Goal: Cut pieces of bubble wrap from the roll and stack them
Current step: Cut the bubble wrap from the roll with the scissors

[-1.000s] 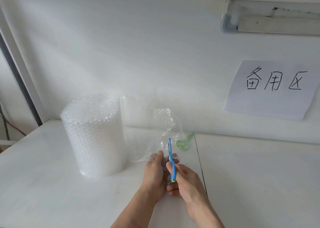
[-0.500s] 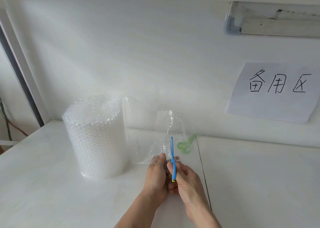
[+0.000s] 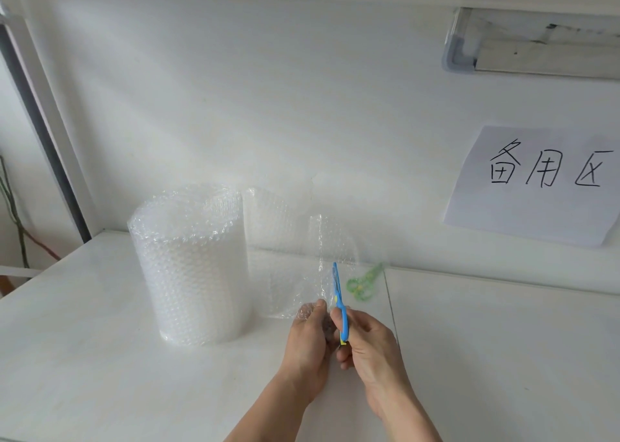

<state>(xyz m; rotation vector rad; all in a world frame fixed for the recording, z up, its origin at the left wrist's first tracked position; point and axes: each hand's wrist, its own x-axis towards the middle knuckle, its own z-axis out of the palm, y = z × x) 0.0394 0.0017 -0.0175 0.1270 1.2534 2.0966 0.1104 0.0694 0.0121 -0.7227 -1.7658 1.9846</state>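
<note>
A fat roll of clear bubble wrap [image 3: 189, 267] stands upright on the white table [image 3: 100, 357], left of centre. A loose sheet [image 3: 288, 260] trails off it to the right, standing on edge. My left hand [image 3: 310, 337] pinches the sheet's near bottom corner. My right hand [image 3: 367, 344] grips blue scissors [image 3: 339, 302], blades pointing up and away into the sheet's lower edge. Beyond the blades a strip of the sheet [image 3: 337, 240] stands to the right of the cut line.
Green scissors [image 3: 362, 282] lie on the table just beyond my hands, near the wall. A paper sign with handwriting [image 3: 536, 186] hangs on the wall at right. A seam [image 3: 392, 310] splits the tabletop beside my right hand. A dark post [image 3: 43, 132] stands at far left.
The blue scissors have edged a little farther up into the sheet. Both hands keep their hold and stay almost in place.
</note>
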